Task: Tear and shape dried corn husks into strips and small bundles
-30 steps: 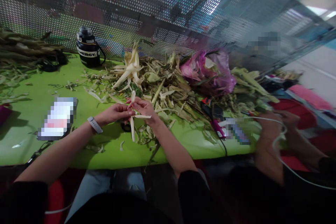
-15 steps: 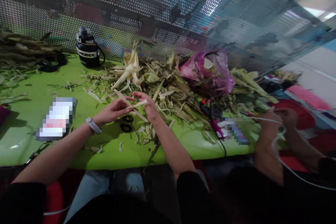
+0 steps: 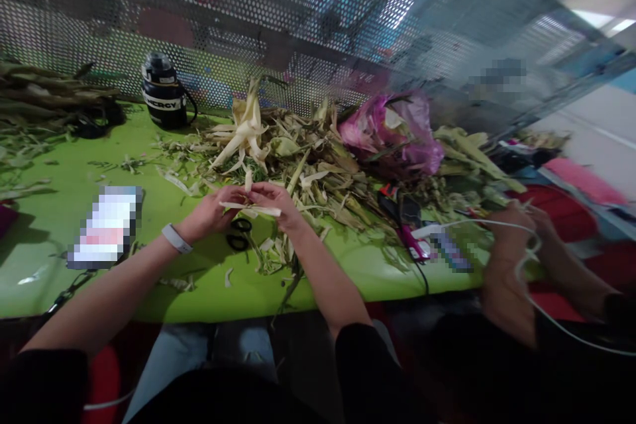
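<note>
Pale strips of corn husk cross between my two hands, one of them standing up above the fingertips. My left hand, with a white band at the wrist, is closed on the strips from the left. From the right, my right hand pinches the same strips, its fingertips meeting those of the left. Black scissor handles lie on the green table just below my hands. Beyond my fingers sits a husk figure with splayed pale strips on a heap of dry husks.
A black bottle stands at the back left, and a phone lies nearer. A pink plastic bag rests on the husks, with a glue gun below it. Another person's hands work at the right. A perforated metal screen borders the table.
My hands have drawn closer together, and the crossed husk strips have turned: one now points upward and another lies nearly level.
</note>
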A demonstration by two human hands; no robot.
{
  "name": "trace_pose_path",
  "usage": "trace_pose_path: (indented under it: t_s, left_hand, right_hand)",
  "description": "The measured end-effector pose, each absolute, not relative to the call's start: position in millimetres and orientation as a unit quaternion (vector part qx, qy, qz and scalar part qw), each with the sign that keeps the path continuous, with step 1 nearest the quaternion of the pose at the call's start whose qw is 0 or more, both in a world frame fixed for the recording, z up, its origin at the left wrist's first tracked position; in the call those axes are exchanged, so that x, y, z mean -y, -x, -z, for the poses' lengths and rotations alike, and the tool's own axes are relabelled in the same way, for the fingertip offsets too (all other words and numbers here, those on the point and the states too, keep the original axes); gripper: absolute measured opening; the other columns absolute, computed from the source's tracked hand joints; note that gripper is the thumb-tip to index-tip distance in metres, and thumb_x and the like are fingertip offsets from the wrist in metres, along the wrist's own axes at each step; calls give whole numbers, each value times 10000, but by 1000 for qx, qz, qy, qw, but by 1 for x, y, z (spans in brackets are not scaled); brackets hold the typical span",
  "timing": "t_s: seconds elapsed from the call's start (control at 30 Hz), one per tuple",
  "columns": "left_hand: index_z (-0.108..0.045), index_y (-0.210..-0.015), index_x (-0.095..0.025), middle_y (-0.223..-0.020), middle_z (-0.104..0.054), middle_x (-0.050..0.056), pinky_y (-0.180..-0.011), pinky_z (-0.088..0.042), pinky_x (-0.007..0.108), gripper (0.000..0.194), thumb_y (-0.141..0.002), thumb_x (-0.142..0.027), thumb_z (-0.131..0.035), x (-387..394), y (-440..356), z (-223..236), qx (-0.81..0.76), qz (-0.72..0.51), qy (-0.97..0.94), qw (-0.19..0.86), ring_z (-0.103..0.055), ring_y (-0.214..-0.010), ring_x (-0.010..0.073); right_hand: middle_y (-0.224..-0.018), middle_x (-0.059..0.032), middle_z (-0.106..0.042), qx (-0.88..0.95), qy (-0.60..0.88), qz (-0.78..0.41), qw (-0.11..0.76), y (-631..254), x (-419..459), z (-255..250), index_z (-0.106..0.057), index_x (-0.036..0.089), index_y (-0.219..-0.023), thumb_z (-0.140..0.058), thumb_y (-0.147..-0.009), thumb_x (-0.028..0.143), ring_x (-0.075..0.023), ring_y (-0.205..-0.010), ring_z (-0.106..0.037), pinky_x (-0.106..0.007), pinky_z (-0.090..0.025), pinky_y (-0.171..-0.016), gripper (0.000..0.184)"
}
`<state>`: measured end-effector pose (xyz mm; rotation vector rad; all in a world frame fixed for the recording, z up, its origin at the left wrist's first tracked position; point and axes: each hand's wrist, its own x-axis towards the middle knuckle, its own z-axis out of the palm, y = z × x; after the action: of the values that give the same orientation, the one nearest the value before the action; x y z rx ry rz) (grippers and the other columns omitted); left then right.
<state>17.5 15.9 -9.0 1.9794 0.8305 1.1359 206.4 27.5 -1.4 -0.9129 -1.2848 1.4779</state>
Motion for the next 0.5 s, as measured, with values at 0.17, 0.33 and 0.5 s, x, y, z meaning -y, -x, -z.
trace_pose_path:
  t_s: [0.17, 0.33, 0.5]
  left_hand:
    - [-646, -964, -203, -997, -670, 94, -1100, -342, 516, 367, -643, -245, -818, -17, -19, 9, -323, -473, -757, 314, -600, -1074, 280]
    - [-702, -982, -241, -1017, -725, 67, -1132, -299, 506, 223, -761, -239, -730, -22, -18, 8, -286, -413, -810, 304, -638, -1032, 239]
    - [-709, -1005, -203, -1018, -729, 94, -942, -482, 383, 207, -817, -288, -685, -14, -23, 4, -290, -432, -746, 416, -656, -997, 215]
  right_hand:
    - [-995, -17, -719, 564, 345, -550, 511, -206, -27, -1, -718, 224, -789, -814, -635, 419, -182, -980, -652, -373, -512, -938, 266]
    - [-961, -20, -709, 565, 354, -523, 531, -204, -29, 0, -699, 224, -716, -828, -592, 419, -183, -955, -651, -367, -497, -936, 265]
    - [-971, -35, -703, 537, 404, -511, 536, -204, -33, 6, -679, 211, -778, -755, -666, 419, -182, -900, -651, -358, -503, -882, 248]
